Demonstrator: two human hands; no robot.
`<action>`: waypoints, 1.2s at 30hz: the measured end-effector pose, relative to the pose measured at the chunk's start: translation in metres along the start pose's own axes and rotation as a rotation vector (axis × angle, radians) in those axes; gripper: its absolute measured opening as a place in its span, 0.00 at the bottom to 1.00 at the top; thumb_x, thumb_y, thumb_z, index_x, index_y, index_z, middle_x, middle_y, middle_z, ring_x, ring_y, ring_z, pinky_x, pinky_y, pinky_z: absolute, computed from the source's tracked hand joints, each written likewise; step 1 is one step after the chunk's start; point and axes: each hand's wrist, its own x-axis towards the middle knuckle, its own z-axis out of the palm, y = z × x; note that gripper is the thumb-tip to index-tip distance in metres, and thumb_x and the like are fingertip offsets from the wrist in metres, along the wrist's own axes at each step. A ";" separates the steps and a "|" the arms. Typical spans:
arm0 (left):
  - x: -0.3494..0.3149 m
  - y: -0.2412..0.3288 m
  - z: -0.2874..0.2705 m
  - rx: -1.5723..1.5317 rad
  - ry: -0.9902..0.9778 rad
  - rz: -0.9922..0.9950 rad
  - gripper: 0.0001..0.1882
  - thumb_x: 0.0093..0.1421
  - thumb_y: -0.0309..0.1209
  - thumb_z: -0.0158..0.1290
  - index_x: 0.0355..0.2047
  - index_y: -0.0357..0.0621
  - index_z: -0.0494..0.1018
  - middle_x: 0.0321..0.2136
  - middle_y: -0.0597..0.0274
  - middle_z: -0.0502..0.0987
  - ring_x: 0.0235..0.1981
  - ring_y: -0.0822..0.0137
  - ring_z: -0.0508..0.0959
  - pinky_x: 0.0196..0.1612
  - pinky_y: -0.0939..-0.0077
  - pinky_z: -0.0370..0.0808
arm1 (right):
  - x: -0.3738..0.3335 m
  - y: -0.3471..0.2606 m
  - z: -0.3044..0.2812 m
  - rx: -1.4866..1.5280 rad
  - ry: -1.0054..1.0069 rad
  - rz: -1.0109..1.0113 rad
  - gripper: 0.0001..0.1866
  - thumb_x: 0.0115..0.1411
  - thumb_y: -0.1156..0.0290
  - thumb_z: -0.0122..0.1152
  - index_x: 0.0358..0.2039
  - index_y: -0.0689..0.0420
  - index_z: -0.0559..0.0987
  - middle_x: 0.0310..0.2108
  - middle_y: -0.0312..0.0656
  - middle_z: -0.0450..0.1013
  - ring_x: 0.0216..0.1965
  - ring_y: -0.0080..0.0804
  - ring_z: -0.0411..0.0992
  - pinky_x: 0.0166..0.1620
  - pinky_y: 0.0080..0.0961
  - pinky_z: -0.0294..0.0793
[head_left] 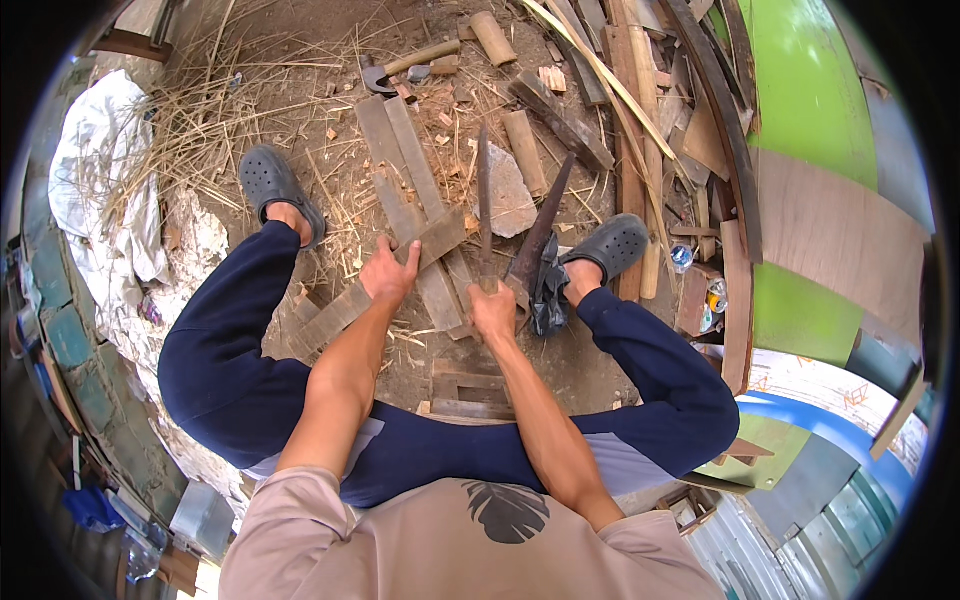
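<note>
My left hand (388,272) grips a flat wooden slat (335,318) that lies slantwise across other slats. The thumb rests along its edge. Beneath are several longer greyish wooden slats (412,160) on the ground between my feet. My right hand (492,310) is closed around the lower end of a narrow, dark-bladed knife (485,200), its tip pointing away from me. Its handle is mostly hidden by the fingers. Just to the right is a second, wider dark blade (543,222), beside a piece of black plastic (550,290).
A hammer (420,58) lies at the far side, near short wood blocks (492,38). A flat stone (508,190) sits beyond the blades. Planks (630,150) are piled at right, dry straw (230,120) and a white sack (100,170) at left. Wooden pieces (468,385) lie close to me.
</note>
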 end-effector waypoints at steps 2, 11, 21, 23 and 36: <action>-0.001 -0.002 0.000 0.021 0.022 0.006 0.33 0.60 0.66 0.46 0.43 0.48 0.69 0.34 0.49 0.81 0.37 0.49 0.81 0.40 0.56 0.74 | -0.014 -0.033 -0.011 0.088 0.069 -0.095 0.18 0.54 0.63 0.62 0.39 0.64 0.80 0.28 0.55 0.78 0.33 0.43 0.79 0.40 0.38 0.74; 0.000 0.001 -0.001 0.027 0.018 0.017 0.32 0.60 0.66 0.46 0.42 0.48 0.68 0.33 0.50 0.81 0.35 0.48 0.81 0.39 0.56 0.74 | -0.008 -0.014 -0.008 -0.067 -0.005 0.015 0.13 0.55 0.67 0.60 0.36 0.63 0.81 0.24 0.51 0.77 0.30 0.41 0.78 0.37 0.37 0.74; 0.000 0.000 -0.002 -0.014 0.006 0.028 0.33 0.59 0.66 0.47 0.42 0.47 0.68 0.32 0.48 0.81 0.35 0.48 0.81 0.38 0.55 0.74 | -0.008 -0.025 -0.009 0.010 -0.146 0.190 0.13 0.56 0.67 0.62 0.31 0.66 0.78 0.19 0.45 0.74 0.22 0.36 0.75 0.29 0.35 0.71; -0.001 0.001 -0.005 -0.009 -0.008 0.012 0.33 0.59 0.66 0.47 0.42 0.47 0.68 0.32 0.48 0.81 0.35 0.47 0.81 0.39 0.55 0.74 | -0.017 -0.036 -0.020 0.024 -0.067 0.077 0.15 0.56 0.66 0.62 0.33 0.67 0.79 0.22 0.50 0.77 0.27 0.42 0.78 0.36 0.39 0.74; -0.001 0.000 -0.004 -0.008 0.014 0.016 0.33 0.59 0.65 0.47 0.42 0.47 0.70 0.33 0.48 0.81 0.36 0.47 0.82 0.39 0.54 0.74 | -0.040 -0.075 -0.041 0.155 -0.019 -0.082 0.08 0.59 0.72 0.62 0.32 0.63 0.74 0.17 0.36 0.68 0.15 0.27 0.65 0.19 0.28 0.65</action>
